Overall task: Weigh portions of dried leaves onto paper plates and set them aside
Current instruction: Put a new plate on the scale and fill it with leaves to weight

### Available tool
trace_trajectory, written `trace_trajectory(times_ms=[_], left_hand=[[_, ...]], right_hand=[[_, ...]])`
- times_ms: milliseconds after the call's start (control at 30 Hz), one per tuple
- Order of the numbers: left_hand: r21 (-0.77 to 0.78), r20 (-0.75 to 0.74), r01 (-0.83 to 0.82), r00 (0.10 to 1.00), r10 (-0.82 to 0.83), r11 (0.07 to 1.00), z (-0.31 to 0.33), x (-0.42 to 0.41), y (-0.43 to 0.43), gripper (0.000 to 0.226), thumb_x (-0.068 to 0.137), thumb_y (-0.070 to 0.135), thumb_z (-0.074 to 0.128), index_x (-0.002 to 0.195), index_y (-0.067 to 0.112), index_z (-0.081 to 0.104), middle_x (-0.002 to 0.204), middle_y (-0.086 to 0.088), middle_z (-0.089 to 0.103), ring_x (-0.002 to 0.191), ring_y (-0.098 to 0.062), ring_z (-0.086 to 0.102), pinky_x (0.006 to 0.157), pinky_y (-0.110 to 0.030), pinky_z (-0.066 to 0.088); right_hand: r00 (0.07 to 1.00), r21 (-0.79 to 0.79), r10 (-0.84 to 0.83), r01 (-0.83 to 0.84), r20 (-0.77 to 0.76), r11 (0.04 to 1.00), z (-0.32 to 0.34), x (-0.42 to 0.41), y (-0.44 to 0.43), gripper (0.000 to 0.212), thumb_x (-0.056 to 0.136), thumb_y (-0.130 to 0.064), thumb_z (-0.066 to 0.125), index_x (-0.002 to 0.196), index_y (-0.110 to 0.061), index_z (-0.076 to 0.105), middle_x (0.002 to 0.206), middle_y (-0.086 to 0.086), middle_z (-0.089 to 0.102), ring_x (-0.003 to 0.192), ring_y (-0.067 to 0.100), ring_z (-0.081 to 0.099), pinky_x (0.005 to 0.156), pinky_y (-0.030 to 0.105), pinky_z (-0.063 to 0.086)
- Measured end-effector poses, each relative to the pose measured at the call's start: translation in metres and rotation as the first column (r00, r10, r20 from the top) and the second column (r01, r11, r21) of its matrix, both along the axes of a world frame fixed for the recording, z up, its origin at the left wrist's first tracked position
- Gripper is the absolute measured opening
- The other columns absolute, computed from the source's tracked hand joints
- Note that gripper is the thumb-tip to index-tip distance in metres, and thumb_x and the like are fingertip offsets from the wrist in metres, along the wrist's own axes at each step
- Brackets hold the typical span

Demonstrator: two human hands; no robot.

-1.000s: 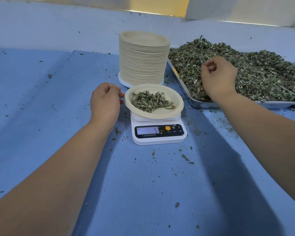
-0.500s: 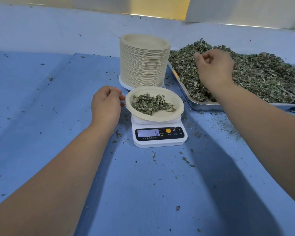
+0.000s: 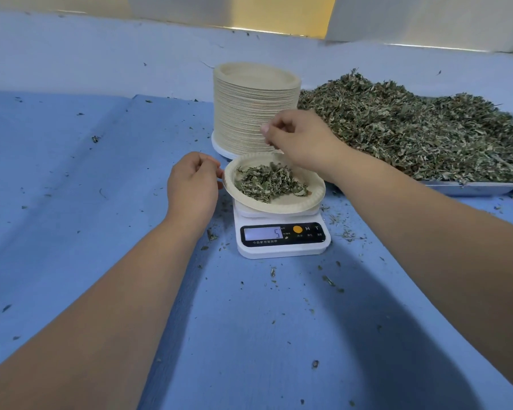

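Nearest, a blue cloth-covered table (image 3: 71, 202) is noted, strewn with loose leaf crumbs. Beyond it stands a white rectangular digital scale (image 3: 282, 247); its display (image 3: 262, 233) is read as 5, the same as half a second ago. A round, cream-coloured paper plate (image 3: 314, 199) is seated on the scale and carries a loose portion of grey-green dried leaves (image 3: 268, 182) at its centre. The plate's left rim is touched by the curled fingers of the left hand (image 3: 191, 187), apparently in a light pinch; this hold is unchanged. The change is recorded in the right hand (image 3: 302, 137): a second ago it was over the heap on the right, and it has now been brought back above the far edge of the plate. Its fingers are bunched together, but whether leaves are held between them cannot be told. Behind it a tall stack of paper plates (image 3: 249, 113) of the same cream colour is seen, and to the right a shallow rectangular metal tray (image 3: 471, 187) heaped with the bulk supply of leaves (image 3: 412, 128). The portion is judged to be still under adjustment, a small top-up being likely; the plate has not yet been set aside.
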State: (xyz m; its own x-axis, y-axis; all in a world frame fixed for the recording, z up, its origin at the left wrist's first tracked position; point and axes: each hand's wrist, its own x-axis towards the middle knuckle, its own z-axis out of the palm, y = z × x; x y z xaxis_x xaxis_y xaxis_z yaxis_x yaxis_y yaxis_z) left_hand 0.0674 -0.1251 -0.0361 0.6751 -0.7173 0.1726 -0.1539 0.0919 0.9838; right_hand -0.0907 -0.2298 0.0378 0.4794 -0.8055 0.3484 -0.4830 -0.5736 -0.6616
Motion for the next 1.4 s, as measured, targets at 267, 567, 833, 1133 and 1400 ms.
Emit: trace_trajectory(times_ms=[267, 567, 833, 1133, 1400], left_hand=[[-0.009, -0.002, 0.000, 1.000, 0.000, 1.000, -0.001, 0.000, -0.002, 0.021, 0.088, 0.012, 0.047, 0.081, 0.017, 0.066, 0.080, 0.006, 0.071, 0.059, 0.002, 0.061, 0.063, -0.025, 0.050], [0.003, -0.002, -0.015, 1.000, 0.015, 1.000, 0.000, 0.000, 0.000, 0.021, 0.089, 0.012, 0.047, 0.082, 0.018, 0.065, 0.086, 0.000, 0.073, 0.067, -0.006, 0.063, 0.067, -0.029, 0.054], [-0.003, -0.028, -0.001, 1.000, 0.001, 1.000, 0.000, 0.001, 0.001, 0.019, 0.084, 0.016, 0.046, 0.079, 0.019, 0.065, 0.081, 0.001, 0.073, 0.065, -0.008, 0.064, 0.067, -0.031, 0.054], [-0.001, -0.053, -0.003, 0.999, 0.003, 1.000, 0.000, 0.001, 0.000, 0.021, 0.084, 0.015, 0.045, 0.078, 0.021, 0.064, 0.070, 0.011, 0.071, 0.057, -0.001, 0.063, 0.069, -0.033, 0.055], [0.006, -0.044, -0.005, 0.999, 0.005, 1.000, 0.000, 0.001, 0.001, 0.019, 0.084, 0.018, 0.047, 0.078, 0.022, 0.065, 0.076, 0.007, 0.073, 0.066, -0.007, 0.065, 0.071, -0.035, 0.057]], right_hand=[[0.988, 0.040, -0.099, 0.095, 0.122, 0.995, 0.000, -0.036, -0.020, 0.018, 0.097, -0.029, 0.062, 0.088, -0.023, 0.076, 0.086, -0.005, 0.075, 0.082, 0.016, 0.069, 0.079, 0.034, 0.057], [0.807, -0.152, -0.345, 0.310, -0.480, 0.938, -0.044, -0.099, -0.042, 0.036, 0.104, -0.051, 0.038, 0.101, -0.017, 0.049, 0.080, 0.006, 0.059, 0.071, 0.027, 0.058, 0.057, 0.035, 0.043], [0.823, -0.199, -0.374, 0.317, -0.428, 0.927, -0.033, -0.097, -0.043, 0.044, 0.103, -0.040, 0.048, 0.094, -0.002, 0.068, 0.081, 0.023, 0.067, 0.063, 0.033, 0.053, 0.055, 0.032, 0.039], [0.818, -0.333, -0.494, 0.396, -0.295, 0.855, -0.026, -0.095, -0.046, 0.036, 0.105, -0.043, 0.042, 0.098, -0.017, 0.065, 0.083, 0.004, 0.065, 0.085, 0.031, 0.057, 0.091, 0.043, 0.036], [0.903, -0.235, -0.354, 0.299, -0.243, 0.925, -0.021, -0.092, -0.043, 0.024, 0.106, -0.037, 0.042, 0.106, -0.024, 0.062, 0.089, 0.002, 0.067, 0.091, 0.030, 0.060, 0.088, 0.045, 0.050]])
